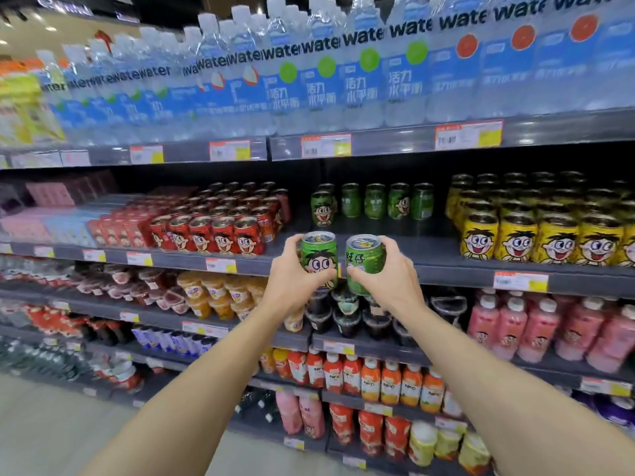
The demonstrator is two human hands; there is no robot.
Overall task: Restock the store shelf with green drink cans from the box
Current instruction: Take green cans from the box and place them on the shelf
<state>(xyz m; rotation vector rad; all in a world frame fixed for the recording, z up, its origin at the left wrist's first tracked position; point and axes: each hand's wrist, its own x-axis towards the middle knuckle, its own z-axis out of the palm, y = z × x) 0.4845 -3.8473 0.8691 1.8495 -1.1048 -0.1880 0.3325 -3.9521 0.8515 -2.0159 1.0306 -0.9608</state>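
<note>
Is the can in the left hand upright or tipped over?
Upright. The green can in the left hand has its pull-tab top facing up and its cartoon face right way up, level with the right hand's can.

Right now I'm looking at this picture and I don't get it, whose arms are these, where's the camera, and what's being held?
There is no machine here. The single picture comes from a camera worn on a person's head, looking forward and down, so the two bare arms are theirs. The left hand holds one green can and the right hand another green can, each in a firm grip, raised before the dark shelf. Further back stand more green cans, with red cans to one side and yellow cans to the other.
</note>
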